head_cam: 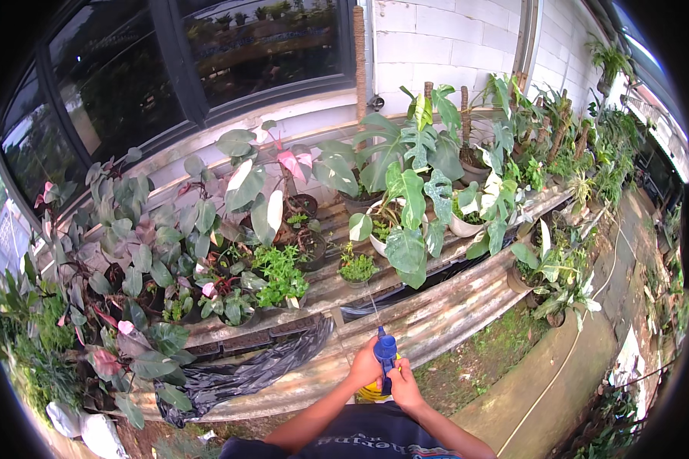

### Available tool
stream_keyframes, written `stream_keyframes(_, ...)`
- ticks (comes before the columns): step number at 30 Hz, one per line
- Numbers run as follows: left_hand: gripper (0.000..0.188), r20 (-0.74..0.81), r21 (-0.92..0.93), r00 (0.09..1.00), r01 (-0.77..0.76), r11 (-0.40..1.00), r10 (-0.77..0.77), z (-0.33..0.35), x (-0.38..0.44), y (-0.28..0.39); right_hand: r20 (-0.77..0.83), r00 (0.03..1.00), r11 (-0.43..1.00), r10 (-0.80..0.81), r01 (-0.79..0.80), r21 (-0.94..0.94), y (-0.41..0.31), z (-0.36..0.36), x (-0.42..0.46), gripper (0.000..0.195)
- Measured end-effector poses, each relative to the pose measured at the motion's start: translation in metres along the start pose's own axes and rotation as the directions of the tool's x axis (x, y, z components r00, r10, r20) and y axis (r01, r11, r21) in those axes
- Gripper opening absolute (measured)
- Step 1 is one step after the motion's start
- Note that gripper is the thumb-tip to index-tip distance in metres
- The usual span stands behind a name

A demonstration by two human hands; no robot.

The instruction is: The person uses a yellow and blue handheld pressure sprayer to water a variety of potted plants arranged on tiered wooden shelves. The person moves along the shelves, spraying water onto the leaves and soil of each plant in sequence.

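Both hands hold a pressure sprayer with a blue head [385,346] and a yellow body [372,393] close to my shirt front. My left hand [366,362] wraps the sprayer from the left. On the other side, my right hand [405,383] grips around the blue handle. A thin stream of liquid leaves the nozzle [381,331] and reaches toward a small potted plant [357,268] with fine green leaves. To its left grows a bushy bright-green plant [281,275]; to its right, a large variegated plant [409,229] stands in a white pot [377,244].
Crowded potted plants [143,246] fill the corrugated shelf [327,287], backed by a dark window [264,51] and white block wall [445,40]. Black plastic sheeting [235,373] hangs below left. A pale hose [557,373] runs along the concrete path [528,396] at right.
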State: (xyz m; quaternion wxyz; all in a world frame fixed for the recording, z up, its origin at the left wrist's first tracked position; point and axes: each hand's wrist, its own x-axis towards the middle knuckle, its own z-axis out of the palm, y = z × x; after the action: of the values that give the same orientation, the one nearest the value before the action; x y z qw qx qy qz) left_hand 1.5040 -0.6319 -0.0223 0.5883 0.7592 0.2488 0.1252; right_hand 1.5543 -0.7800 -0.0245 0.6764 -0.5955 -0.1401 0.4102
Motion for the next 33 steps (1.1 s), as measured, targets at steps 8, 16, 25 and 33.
stream_keyframes(8,0.058,-0.093,-0.031,0.993,-0.07,0.997,0.067,0.008,-0.006,-0.011,0.004,0.997,0.996,0.072,-0.072,-0.052,-0.003,-0.002,-0.001,0.014)
stream_keyframes(16,0.061,-0.05,-0.159,0.999,-0.02,0.987,0.012,0.001,-0.008,-0.013,0.058,0.995,0.997,0.079,-0.077,-0.025,-0.008,0.004,-0.004,0.014)
stream_keyframes(25,0.056,0.173,-0.206,0.984,0.073,0.976,-0.037,-0.031,-0.011,0.017,0.282,0.959,0.993,-0.026,0.057,-0.104,-0.033,0.016,-0.02,0.021)
stream_keyframes(33,0.055,0.188,-0.241,0.982,0.017,0.97,0.029,-0.036,-0.008,0.026,0.294,0.95,0.991,-0.107,0.125,-0.043,-0.034,0.022,-0.026,0.02)
